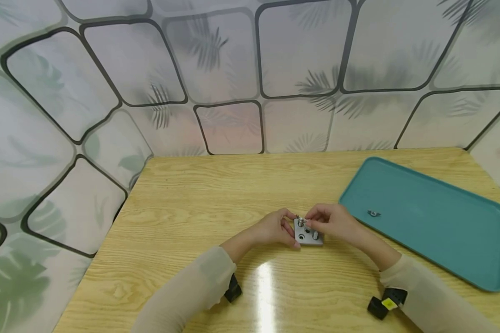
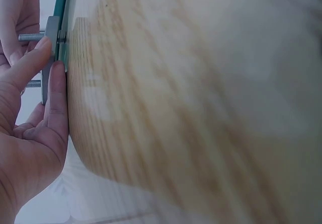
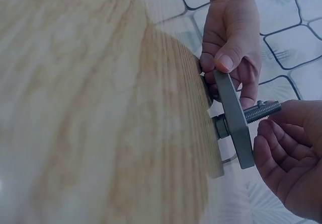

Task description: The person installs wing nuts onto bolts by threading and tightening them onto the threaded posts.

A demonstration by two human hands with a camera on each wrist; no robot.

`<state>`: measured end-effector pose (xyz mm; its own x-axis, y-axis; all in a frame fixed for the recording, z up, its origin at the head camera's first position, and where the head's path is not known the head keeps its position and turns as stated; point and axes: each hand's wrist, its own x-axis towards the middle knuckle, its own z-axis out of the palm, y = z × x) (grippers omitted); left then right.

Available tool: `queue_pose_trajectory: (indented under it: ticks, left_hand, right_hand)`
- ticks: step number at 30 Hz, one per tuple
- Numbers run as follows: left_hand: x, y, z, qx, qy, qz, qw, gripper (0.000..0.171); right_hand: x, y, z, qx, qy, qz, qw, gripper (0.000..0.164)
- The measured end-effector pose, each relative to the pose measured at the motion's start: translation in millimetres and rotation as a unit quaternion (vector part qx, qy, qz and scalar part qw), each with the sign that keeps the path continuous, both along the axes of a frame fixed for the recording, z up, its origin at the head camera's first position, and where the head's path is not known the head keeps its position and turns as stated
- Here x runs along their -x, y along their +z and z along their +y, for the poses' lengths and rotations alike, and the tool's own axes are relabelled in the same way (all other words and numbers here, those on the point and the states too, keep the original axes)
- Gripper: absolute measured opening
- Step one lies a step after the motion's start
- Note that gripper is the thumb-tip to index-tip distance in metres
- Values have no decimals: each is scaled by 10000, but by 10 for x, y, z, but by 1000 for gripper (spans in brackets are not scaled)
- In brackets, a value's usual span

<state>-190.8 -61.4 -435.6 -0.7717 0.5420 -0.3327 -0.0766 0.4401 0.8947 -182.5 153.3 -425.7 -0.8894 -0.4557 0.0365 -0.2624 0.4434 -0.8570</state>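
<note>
The metal plate [image 1: 309, 241] sits between your two hands over the wooden table [image 1: 200, 199], level enough that its holes face you. One bolt [image 3: 261, 112] stands up through it with its head below the underside, which is probably why you hold the plate off the wood rather than flat on it. A second bolt [image 1: 315, 235] stands nearer your right side. Your left hand [image 1: 275, 227] grips the plate by its edge, thumb and fingers closed on it, seemingly to steady it while leaving the top face free. Your right hand [image 1: 333, 219] has thumb and finger nearly together, pinching at the first bolt's upper end; whether a small piece sits there too, you cannot tell. Beyond that hand, a wing nut [image 1: 373, 213] lies in the teal tray [image 1: 433, 226], near its closer edge, likely to stay within easy reach and not roll.
</note>
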Motion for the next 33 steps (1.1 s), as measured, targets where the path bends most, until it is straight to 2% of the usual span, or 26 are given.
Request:
queue_pose_trajectory:
  ticks: [6,12,24,33]
  left_hand:
    - [1,0,-5,-19,-15,-40,10000,68]
    - [4,9,-11,-29,-45,-53,10000,66]
    - [0,19,-10,-12,-41,-54,10000,65]
    - [-7,26,-7,-65,-23,-97,9999,66]
  right_hand:
    - [31,-22,-30,-164,-272,112,9994,26]
    - [80,-38,-95,-290,-345,148,9989,31]
    - [41,-21,-73,-362,-351,144,9986,24]
    - [14,-8,-18,-153,36,374,9992,12]
